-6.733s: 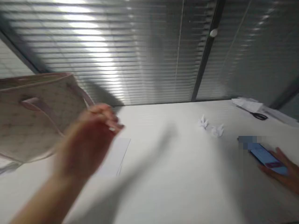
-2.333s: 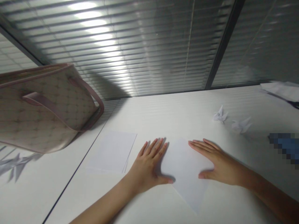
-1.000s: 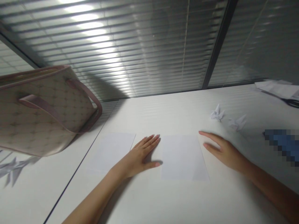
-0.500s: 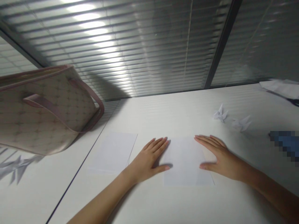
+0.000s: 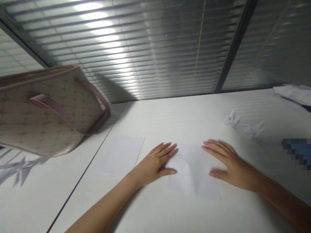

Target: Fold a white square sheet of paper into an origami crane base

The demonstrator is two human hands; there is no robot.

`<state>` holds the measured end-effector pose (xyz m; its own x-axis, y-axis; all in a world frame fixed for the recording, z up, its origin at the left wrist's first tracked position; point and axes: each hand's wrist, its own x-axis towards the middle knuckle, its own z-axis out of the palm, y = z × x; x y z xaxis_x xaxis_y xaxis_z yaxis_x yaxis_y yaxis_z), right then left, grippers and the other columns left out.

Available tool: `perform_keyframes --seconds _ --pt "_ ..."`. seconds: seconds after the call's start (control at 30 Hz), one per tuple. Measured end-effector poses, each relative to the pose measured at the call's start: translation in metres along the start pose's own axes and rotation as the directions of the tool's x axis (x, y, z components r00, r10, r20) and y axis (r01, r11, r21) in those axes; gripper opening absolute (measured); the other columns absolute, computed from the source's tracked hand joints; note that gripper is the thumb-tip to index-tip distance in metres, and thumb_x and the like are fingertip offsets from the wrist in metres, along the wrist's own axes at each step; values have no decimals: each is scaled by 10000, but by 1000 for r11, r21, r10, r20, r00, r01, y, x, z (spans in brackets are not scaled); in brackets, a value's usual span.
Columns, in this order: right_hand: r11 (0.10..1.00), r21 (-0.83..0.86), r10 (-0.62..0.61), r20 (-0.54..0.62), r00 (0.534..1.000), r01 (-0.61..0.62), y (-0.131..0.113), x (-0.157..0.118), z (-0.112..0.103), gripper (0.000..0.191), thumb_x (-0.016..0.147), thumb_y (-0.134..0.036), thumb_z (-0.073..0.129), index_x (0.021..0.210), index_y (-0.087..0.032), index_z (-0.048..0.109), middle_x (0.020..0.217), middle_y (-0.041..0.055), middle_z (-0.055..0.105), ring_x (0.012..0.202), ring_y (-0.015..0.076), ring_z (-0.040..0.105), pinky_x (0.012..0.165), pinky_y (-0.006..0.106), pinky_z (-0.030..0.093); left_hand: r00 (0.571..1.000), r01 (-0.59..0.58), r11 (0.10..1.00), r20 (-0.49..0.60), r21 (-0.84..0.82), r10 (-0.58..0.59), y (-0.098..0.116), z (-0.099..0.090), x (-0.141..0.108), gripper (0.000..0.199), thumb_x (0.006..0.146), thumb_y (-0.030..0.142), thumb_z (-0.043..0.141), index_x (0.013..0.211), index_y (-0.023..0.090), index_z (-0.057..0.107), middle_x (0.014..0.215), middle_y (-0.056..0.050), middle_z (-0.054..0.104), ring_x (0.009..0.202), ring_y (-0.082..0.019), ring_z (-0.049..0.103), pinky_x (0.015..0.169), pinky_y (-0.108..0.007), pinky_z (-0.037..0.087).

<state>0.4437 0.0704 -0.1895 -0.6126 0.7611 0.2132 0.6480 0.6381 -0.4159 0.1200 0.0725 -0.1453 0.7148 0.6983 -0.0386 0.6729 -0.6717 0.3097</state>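
I had my left hand and right hand flat, fingers spread and released, on either side of a folded white paper sheet.

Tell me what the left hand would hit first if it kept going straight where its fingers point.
The left hand would probably reach the white paper crane first, passing just beyond the right hand's fingertips; depth is hard to judge.

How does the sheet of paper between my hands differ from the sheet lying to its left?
The sheet between your hands is bowed along a soft crease, while the left sheet lies flat. The first has your left hand and right hand at its sides; the left sheet has only your left wrist near it. Both are plain white paper on the white table.
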Motion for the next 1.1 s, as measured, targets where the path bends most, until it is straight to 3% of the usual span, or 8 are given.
perform_keyframes --seconds 0.17,0.3,0.4,0.53,0.73,0.83,0.93,1.1 --pt "996 53 -87 207 974 78 -9 1 -6 731 818 -514 604 1455 -364 279 1508 10 360 1379 252 317 1145 513 192 999 -44 999 30 1 44 1 -3 -1 624 936 506 442 1483 314 210 1546 -12 235 1421 -226 221 1176 -438 139" --pt "998 56 -43 174 984 33 -10 1 -7 713 782 -519 641 1418 -360 360 1434 16 464 1327 263 387 1136 510 218 999 -43 999 27 -1 43 6 -2 -1 537 990 420 361 1487 294 200 1549 -16 226 1423 -210 215 1174 -437 149" --pt "998 61 4 142 990 -13 -11 3 -5 734 740 -506 684 1400 -351 403 1411 40 479 1311 297 391 1108 519 268 998 -54 998 43 -22 55 9 -2 0 663 927 527 449 1491 301 183 1550 -26 222 1419 -249 225 1171 -464 136" --pt "995 88 -55 218 974 36 -17 11 -5 877 679 -540 725 1439 -361 327 1517 35 337 1377 317 294 1129 560 180 994 -86 996 69 -34 88 12 -3 2 865 795 657 557 1492 322 169 1554 -16 210 1423 -288 198 1172 -492 93" --pt "998 47 -52 250 967 42 -22 11 -6 865 663 -610 706 1415 -328 385 1478 40 408 1348 304 349 1137 546 169 997 -63 998 37 5 63 23 -2 0 483 1006 334 322 1477 254 254 1525 -20 309 1404 -179 271 1179 -404 147" --pt "1000 10 -16 238 971 15 -23 4 -8 934 606 -598 750 1418 -326 380 1466 44 422 1332 319 364 1130 546 197 999 -35 999 32 17 35 32 3 -1 634 939 533 401 1465 195 296 1516 -91 319 1398 -248 283 1166 -450 172" --pt "999 11 -42 257 966 41 -22 -2 -10 997 596 -600 755 1448 -314 325 1510 50 351 1370 324 308 1143 549 163 999 -5 1000 35 29 4 40 8 -1 906 794 720 476 1499 239 173 1553 -100 197 1405 -315 245 1150 -517 161" --pt "996 44 -86 271 959 77 -17 -5 -11 1067 611 -601 749 1485 -278 228 1525 67 315 1379 301 307 1156 525 164 998 6 998 62 56 -9 43 7 0 716 892 618 414 1483 260 228 1539 -63 261 1414 -297 227 1152 -516 172"
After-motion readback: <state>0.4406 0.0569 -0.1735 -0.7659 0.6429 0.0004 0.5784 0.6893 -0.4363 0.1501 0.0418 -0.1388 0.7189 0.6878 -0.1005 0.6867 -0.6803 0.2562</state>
